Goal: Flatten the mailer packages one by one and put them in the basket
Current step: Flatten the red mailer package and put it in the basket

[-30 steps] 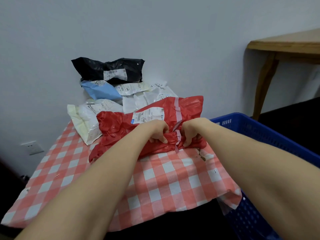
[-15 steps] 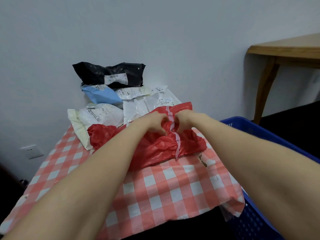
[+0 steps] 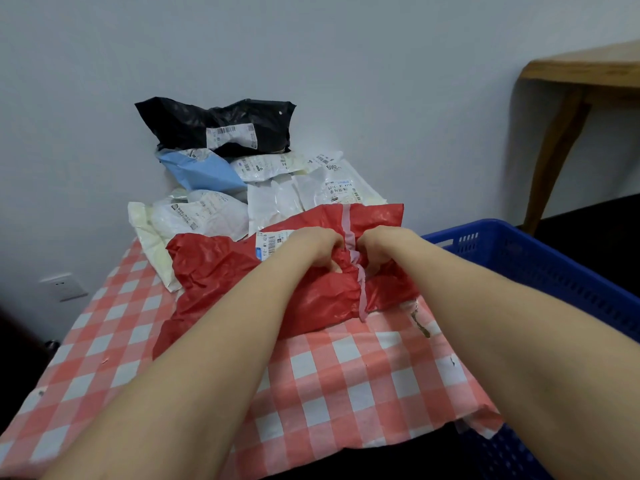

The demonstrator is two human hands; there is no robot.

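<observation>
A crumpled red mailer (image 3: 221,278) with a white label and a pink tape strip lies on the checked tablecloth (image 3: 346,382) in the middle of the view. My left hand (image 3: 311,247) and my right hand (image 3: 384,247) both grip it at its centre, either side of the tape, fingers curled into the plastic. Behind it a pile of mailers leans on the wall: a black one (image 3: 214,123) on top, a blue one (image 3: 204,171), and several white ones (image 3: 277,202). The blue basket (image 3: 540,268) stands at the right of the table, its inside hidden.
A wooden table (image 3: 585,71) with a curved leg stands at the far right against the wall. A wall socket (image 3: 62,287) sits low on the left. The tablecloth has small tears near its right edge.
Both hands have stayed clenched on the middle of the red mailer, which has shifted slightly and its upper right flap stands up more. The view has moved a little closer.
</observation>
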